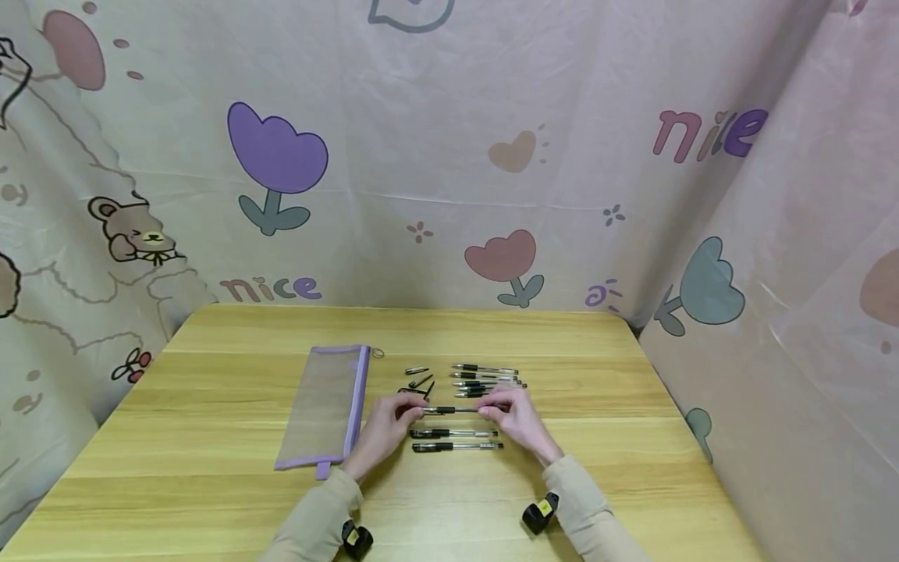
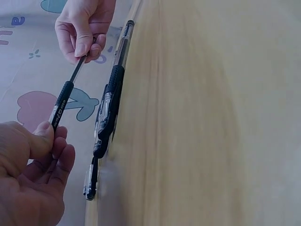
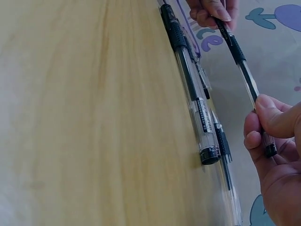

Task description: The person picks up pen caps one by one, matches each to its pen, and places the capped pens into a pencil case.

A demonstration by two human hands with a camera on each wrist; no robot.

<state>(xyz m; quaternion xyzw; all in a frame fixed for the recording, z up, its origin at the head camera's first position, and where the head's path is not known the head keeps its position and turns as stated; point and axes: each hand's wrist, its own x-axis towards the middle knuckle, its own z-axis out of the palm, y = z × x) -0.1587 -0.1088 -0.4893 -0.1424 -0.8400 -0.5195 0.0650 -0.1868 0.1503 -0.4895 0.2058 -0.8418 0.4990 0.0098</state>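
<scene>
Both hands hold one black gel pen (image 1: 449,410) level just above the wooden table (image 1: 211,468). My left hand (image 1: 393,417) pinches its grip end, and the left wrist view shows the pen (image 2: 63,101) running to the other hand. My right hand (image 1: 507,410) pinches the far end, where the pen (image 3: 240,61) shows a clear barrel. Two more pens (image 1: 455,439) lie parallel on the table just below it. Several pens (image 1: 488,377) lie in a group behind the hands, with loose caps (image 1: 419,380) to their left.
A flat mesh pencil pouch (image 1: 325,406) with purple trim lies left of the hands. Patterned fabric walls (image 1: 449,156) enclose the table at the back and on both sides. Bare wood stretches along the front edge and both sides.
</scene>
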